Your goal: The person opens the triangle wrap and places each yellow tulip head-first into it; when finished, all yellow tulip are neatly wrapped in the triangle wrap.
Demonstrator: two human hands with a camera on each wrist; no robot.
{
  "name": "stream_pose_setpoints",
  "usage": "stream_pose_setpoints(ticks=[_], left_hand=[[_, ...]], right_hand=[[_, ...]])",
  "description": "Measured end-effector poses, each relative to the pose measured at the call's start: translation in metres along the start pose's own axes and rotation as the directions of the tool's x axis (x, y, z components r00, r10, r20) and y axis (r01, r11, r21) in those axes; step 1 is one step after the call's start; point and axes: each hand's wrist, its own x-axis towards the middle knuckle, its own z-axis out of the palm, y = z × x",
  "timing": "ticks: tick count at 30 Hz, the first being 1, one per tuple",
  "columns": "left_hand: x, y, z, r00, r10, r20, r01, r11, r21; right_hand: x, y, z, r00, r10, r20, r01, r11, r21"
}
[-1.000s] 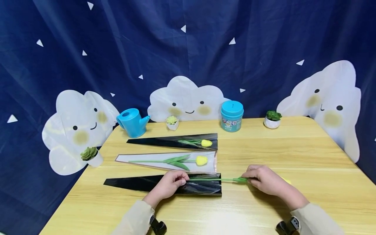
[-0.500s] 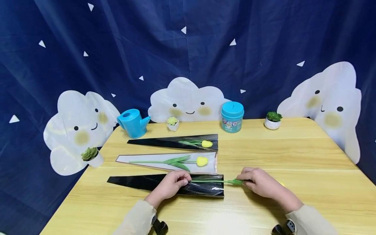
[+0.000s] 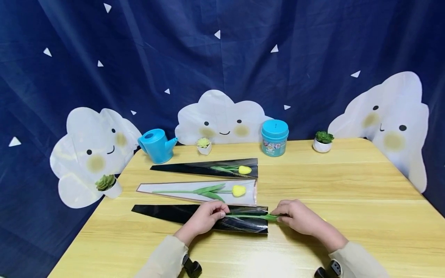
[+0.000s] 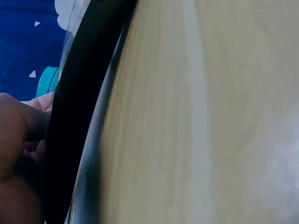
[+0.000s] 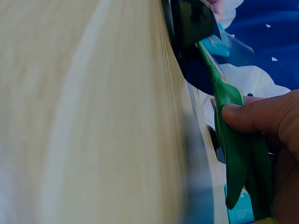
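Sliding a tulip into its black sleeve

Left hand [image 3: 205, 217] pinches the sleeve [image 3: 194, 217] mouth; right hand [image 3: 295, 217] fingers pinch the tulip [image 3: 259, 217] leaves. Best keep the stem level, feeding slowly.

On the right half of the light wooden desk [image 3: 347, 185], bare wood is stretching from the hands to the far edge, so a hand is passing freely there. Behind the hands, the white paper sleeve with a yellow tulip [image 3: 198, 191] and the far black glossy sleeve [image 3: 205, 168] are blocking the middle. The blue plastic watering can [image 3: 156, 144], the teal round tin [image 3: 274, 137] and the small white-potted succulent [image 3: 322, 141] are lining the back edge.
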Motion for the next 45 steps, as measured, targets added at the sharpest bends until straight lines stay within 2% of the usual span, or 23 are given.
stream_pose_setpoints(ticks=[10, 22, 28, 32, 39, 45], left_hand=[[0.004, 0.006, 0.005, 1.0, -0.005, -0.003, 0.005, 1.0, 0.013], [0.005, 0.009, 0.008, 1.0, -0.012, 0.002, 0.012, 1.0, -0.01], [0.006, 0.007, 0.01, 1.0, -0.013, -0.004, 0.013, 1.0, -0.005], [0.006, 0.005, 0.01, 1.0, -0.022, -0.005, 0.022, 1.0, -0.012], [0.007, 0.003, 0.011, 1.0, -0.029, 0.007, 0.029, 0.999, -0.042], [0.006, 0.001, 0.008, 0.999, -0.041, 0.009, 0.041, 0.999, -0.022]], right_hand=[[0.006, -0.005, 0.007, 0.998, 0.064, 0.021, -0.065, 0.995, 0.079], [0.014, -0.007, 0.02, 0.98, 0.173, -0.097, -0.154, 0.972, 0.178], [0.016, -0.009, 0.024, 0.969, 0.212, -0.125, -0.19, 0.968, 0.166], [0.017, -0.009, 0.023, 0.971, 0.211, -0.116, -0.195, 0.972, 0.133], [0.008, -0.008, 0.005, 0.982, 0.175, -0.07, -0.17, 0.983, 0.065], [-0.009, 0.0, -0.007, 0.98, 0.197, -0.033, -0.194, 0.978, 0.077]])
